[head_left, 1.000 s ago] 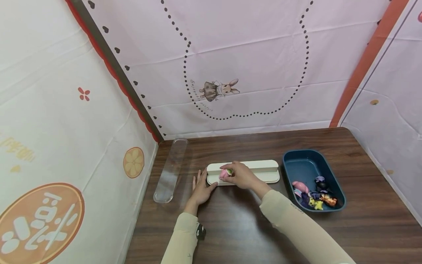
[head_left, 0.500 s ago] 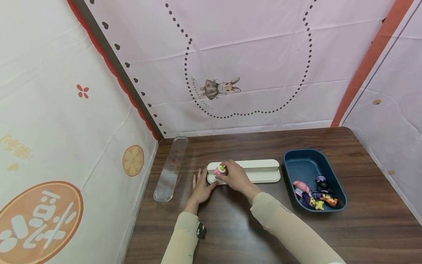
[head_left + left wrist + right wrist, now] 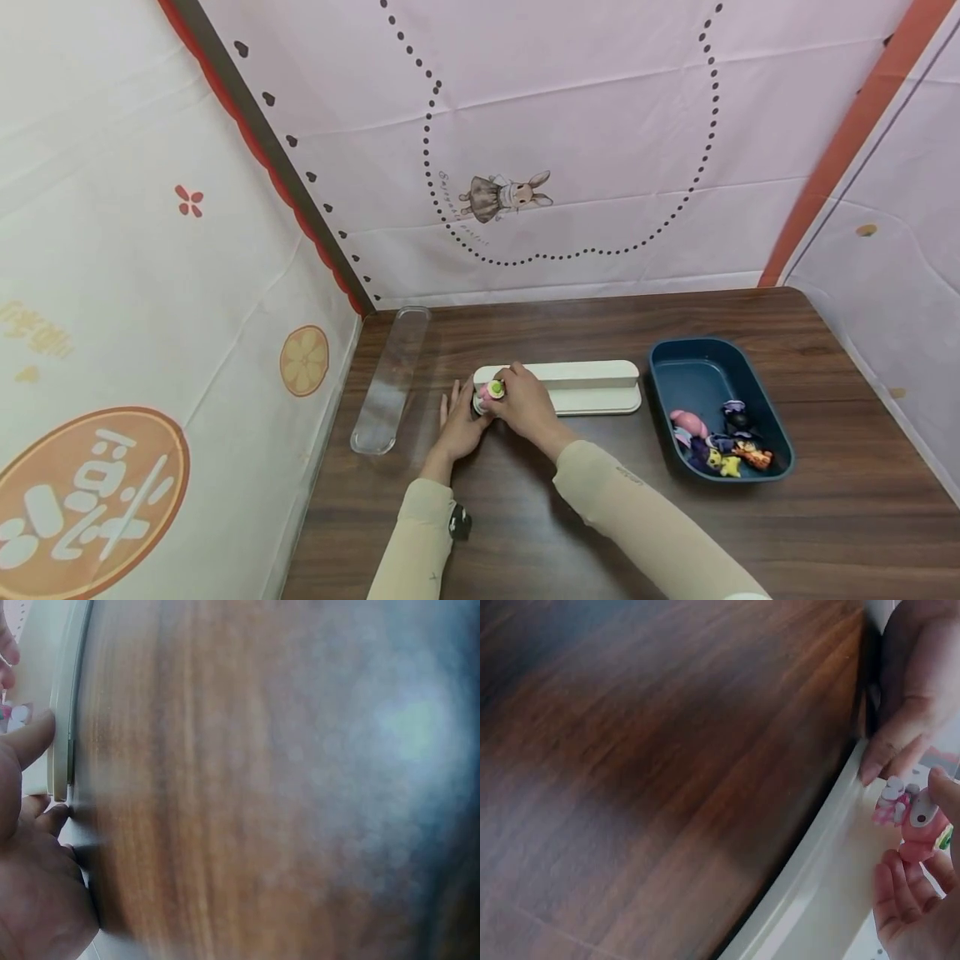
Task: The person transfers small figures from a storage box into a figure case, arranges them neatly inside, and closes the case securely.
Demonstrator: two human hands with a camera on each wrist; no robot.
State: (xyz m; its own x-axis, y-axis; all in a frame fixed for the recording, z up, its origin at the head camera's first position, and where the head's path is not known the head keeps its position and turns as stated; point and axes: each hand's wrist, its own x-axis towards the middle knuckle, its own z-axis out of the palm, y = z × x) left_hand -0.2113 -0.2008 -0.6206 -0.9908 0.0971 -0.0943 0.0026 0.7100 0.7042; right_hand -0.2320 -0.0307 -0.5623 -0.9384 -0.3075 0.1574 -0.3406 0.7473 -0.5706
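Note:
A long white stepped base (image 3: pixel 600 402) lies across the table. My left hand (image 3: pixel 456 435) holds its left end, the thumb along the front edge and the fingers at the end wall. Between the thumb and fingers of my right hand (image 3: pixel 528 406) is a small toy figurine (image 3: pixel 492 390), pinched over the base's left end. In the right wrist view the figurine (image 3: pixel 924 817) is pink with a white face, a checked lower part and a bit of green on top. It is tilted sideways there, close over the base's surface (image 3: pixel 817 885). The left wrist view shows little of it.
To the right of the base stands a dark blue bin (image 3: pixel 701 350) with several small figurines (image 3: pixel 738 458) at its near end. A clear plastic cover (image 3: pixel 390 383) lies on the wooden table (image 3: pixel 525 533) at the left. Printed cloth walls (image 3: pixel 600 167) surround the table.
My right hand has moved left along the base with the figurine, which has turned so its green top shows. The left hand stays at the base's left end.

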